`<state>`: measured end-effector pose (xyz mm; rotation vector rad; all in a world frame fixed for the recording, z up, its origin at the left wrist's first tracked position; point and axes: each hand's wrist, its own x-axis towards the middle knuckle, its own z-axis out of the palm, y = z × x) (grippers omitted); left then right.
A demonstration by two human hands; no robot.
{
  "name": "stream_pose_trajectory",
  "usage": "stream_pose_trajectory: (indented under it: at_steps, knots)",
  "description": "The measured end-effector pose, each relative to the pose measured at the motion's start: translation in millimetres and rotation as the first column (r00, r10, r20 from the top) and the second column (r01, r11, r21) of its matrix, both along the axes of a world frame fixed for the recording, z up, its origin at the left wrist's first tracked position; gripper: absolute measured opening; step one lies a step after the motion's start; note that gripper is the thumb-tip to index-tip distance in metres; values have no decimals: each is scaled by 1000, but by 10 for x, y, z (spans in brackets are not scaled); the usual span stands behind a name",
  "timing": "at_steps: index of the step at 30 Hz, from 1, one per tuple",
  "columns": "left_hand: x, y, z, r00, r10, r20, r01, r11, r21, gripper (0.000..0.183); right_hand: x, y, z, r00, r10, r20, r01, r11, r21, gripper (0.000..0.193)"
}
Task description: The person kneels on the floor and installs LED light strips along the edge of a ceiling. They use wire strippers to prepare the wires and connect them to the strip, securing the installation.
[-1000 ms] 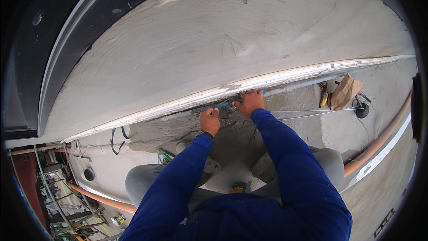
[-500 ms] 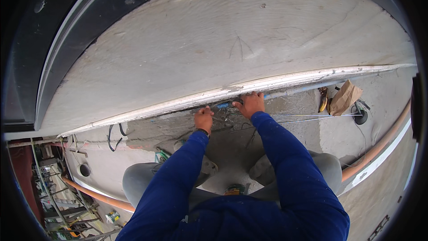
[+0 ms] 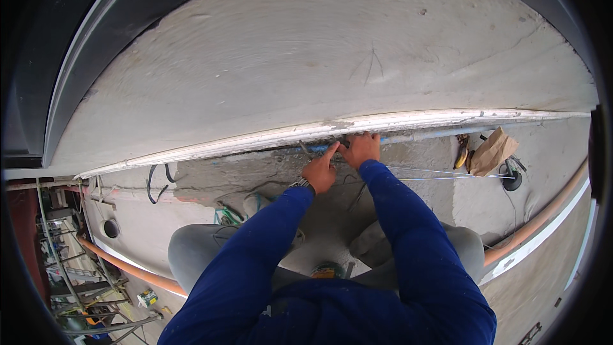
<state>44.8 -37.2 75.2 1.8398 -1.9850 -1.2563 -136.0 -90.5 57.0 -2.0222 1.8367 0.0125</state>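
A blue pipe (image 3: pixel 418 135) runs along the foot of the wall, spattered with grey mortar. My right hand (image 3: pixel 362 152) is closed over it, fingers bent across the top and thumb toward the left. Just to the left is my left hand (image 3: pixel 320 173), its index finger stretched toward my right thumb and its other fingers curled in. Whatever lies between the two fingertips is too small or hidden to make out. A short thin rod (image 3: pixel 303 146) sticks up beside the pipe, left of my hands.
White trim (image 3: pixel 255 140) edges the wall above the pipe. Pale strings (image 3: pixel 434 179) stretch right to a black round object (image 3: pixel 511 180), near a brown paper bag (image 3: pixel 493 153). Black cable ends (image 3: pixel 152 185) rise at the left. An orange pipe (image 3: pixel 128 268) crosses behind me; green cord (image 3: pixel 228 216) lies by my foot.
My left hand has moved right, up against my right hand, and its index finger has straightened. My right hand stays at the pipe. The whole view has tilted and shifted slightly.
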Motion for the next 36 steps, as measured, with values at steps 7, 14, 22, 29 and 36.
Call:
stream_pose_trajectory:
  at_steps: [7, 14, 22, 29, 36]
  knots:
    - [174, -141, -406, 983, -4, -183, 12, 999, 42, 83, 25, 23, 18, 1000, 5, 19, -4, 999, -47, 56]
    - [109, -219, -406, 993, -15, -117, 23, 998, 64, 75, -25, 58, 14, 999, 46, 13, -45, 998, -53, 53]
    - [75, -397, -608, 995, -38, -98, 48, 993, 108, 77, 10, 99, -27, 990, 107, 95, -102, 993, -63, 46]
    - [20, -462, -485, 979, 119, -167, -52, 933, 357, 80, 20, 156, 40, 971, 219, 96, -212, 974, -86, 49]
    - [-169, 44, -772, 829, 501, -249, -495, 864, 93, 60, -4, 81, -14, 972, 222, 79, -222, 975, -12, 51]
